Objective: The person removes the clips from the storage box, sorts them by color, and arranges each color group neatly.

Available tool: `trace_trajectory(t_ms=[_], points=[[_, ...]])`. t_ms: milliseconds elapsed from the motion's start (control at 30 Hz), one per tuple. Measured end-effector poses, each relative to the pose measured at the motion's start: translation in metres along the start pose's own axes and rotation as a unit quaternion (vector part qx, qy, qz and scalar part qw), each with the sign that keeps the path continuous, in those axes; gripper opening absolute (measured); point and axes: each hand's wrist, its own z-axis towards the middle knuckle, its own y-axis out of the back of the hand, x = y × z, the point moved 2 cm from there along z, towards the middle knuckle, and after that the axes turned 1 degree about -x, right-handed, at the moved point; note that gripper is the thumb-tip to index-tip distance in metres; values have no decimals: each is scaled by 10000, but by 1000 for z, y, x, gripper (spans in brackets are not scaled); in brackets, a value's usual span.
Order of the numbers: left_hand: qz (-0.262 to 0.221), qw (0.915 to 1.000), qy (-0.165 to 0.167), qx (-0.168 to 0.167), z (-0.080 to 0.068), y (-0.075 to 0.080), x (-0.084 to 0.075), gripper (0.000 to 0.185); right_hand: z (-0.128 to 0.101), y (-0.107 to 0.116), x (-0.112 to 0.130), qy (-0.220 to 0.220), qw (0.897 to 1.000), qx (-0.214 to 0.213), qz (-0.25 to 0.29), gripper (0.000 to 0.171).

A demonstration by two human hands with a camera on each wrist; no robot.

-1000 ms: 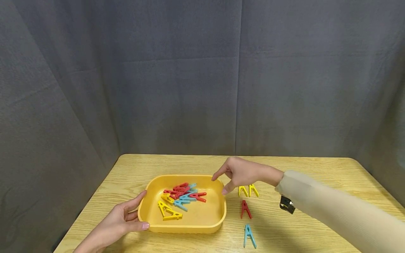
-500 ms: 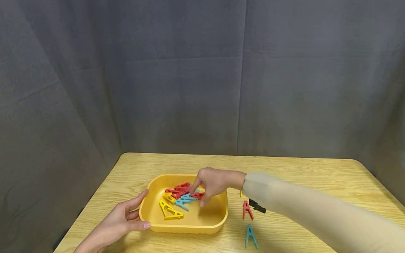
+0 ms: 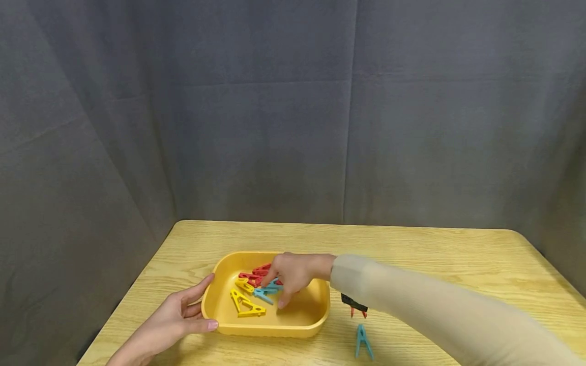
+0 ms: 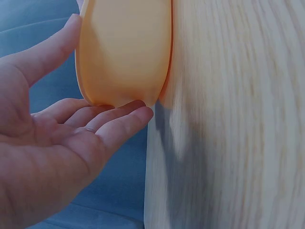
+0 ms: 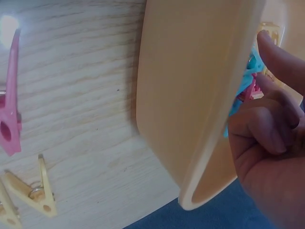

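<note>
Several red [image 3: 262, 268], blue [image 3: 264, 295] and yellow spring clamps [image 3: 249, 308] lie in a yellow plastic tray [image 3: 267, 331]. My left hand [image 3: 170, 321] holds the tray's near left corner, thumb at the front and fingers along the left end; the palm stands off from the wall in the left wrist view. Inside the tray is my right hand [image 3: 293, 273], thumb and index finger spread apart over the blue and red clamps. Its other fingers are bent in the right wrist view. Part of the clamp pile is hidden behind this hand.
Right of the tray, a blue clamp [image 3: 363, 341] lies on the wooden table [image 3: 426, 244]. A red clamp [image 5: 10, 112] and yellow clamps [image 5: 38, 191] lie there too, largely or wholly covered by the right sleeve [image 3: 403, 290] in the head view. A grey curtain [image 3: 256, 127] surrounds the table.
My right hand has moved left from the tray's right rim, down into the tray over the clamps. The left hand stays at the tray, which has hardly shifted.
</note>
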Motion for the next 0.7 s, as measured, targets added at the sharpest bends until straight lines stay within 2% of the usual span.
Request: trace_trajectory(t_ms=[167,400,567,700], points=[[-24,10000,37,-30,-1,0,1,102,0,-3,2,6,9999,56,-148,54],[-8,10000,29,-57,-1,0,2,102,-7,-9,2,63,9992,-173,-364,35],[-12,10000,-40,-12,0,0,2,101,-7,-14,0,134,9991,-367,-166,23],[-73,9999,-68,58,0,-2,2,101,-4,-18,3,165,9994,-295,91,15]])
